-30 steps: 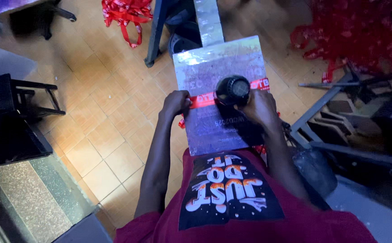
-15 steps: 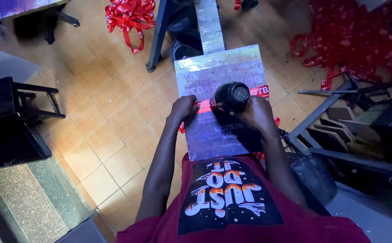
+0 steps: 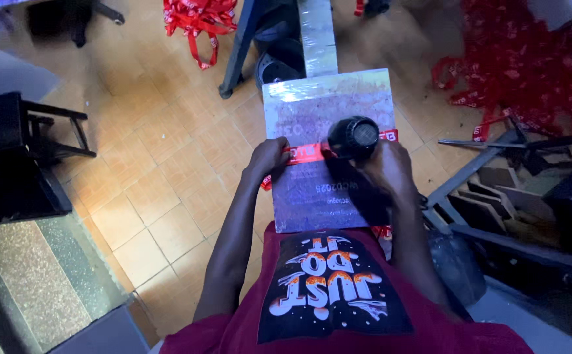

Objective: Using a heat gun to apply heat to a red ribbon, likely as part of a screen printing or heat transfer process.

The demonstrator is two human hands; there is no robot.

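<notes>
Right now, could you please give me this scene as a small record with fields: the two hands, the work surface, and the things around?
left hand: presses the red ribbon at the board's left edge
right hand: grip on the black round tool, set on the ribbon
work surface: grey board covered with shiny film, ribbon across it
floor: tan tiles
behind, left: bundle of red ribbons
right side: heap of red ribbons, metal frame
far left: black stool
</notes>
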